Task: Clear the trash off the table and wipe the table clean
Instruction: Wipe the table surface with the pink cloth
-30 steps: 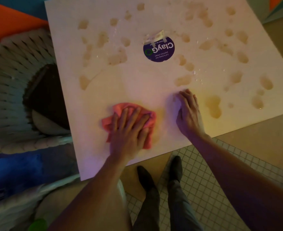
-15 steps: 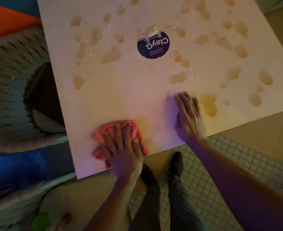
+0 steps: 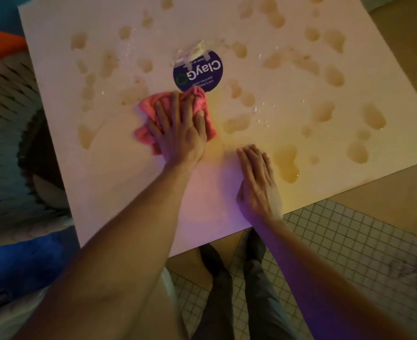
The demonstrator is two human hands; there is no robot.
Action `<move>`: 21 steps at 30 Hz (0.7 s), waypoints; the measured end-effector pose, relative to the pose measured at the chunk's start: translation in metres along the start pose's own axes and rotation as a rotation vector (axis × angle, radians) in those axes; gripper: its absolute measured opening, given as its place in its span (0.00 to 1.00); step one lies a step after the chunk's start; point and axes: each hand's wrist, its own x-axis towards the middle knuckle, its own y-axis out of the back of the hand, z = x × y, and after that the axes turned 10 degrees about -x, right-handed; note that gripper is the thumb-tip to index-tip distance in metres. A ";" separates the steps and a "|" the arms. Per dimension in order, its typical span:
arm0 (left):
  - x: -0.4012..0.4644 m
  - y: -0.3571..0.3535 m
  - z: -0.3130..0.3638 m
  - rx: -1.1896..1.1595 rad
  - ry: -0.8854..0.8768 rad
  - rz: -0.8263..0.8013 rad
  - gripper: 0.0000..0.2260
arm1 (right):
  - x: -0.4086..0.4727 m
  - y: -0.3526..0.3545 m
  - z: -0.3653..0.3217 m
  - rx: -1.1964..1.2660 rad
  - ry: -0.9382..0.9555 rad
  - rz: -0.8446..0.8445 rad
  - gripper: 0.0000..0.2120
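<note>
Both hands were down on the white table. Left hand was pressed flat on a bunched-up pink rag, fingers spread and straight over it, not really gripping. Rag sat near the middle of the table, its far edge just touching the purple round sticker at about 12 o'clock from it. Right hand lay flat with fingers together, at roughly 4 o'clock from the rag, near the table's front edge. Brownish puddles were all over, one right beside the right hand at 2 o'clock. A woven basket stood off at 9 o'clock.
</note>
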 end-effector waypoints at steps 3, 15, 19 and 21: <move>-0.012 0.001 0.003 0.032 -0.084 -0.028 0.20 | 0.000 0.000 0.001 0.003 0.006 -0.010 0.32; -0.197 0.073 -0.060 0.060 -0.259 -0.290 0.21 | 0.001 0.008 0.004 -0.030 0.047 -0.079 0.34; -0.182 0.101 -0.120 0.082 -0.178 -0.308 0.23 | 0.000 0.006 0.004 -0.040 0.048 -0.068 0.36; -0.154 0.099 -0.131 0.088 -0.062 -0.272 0.24 | -0.001 0.004 0.004 -0.040 0.050 -0.060 0.36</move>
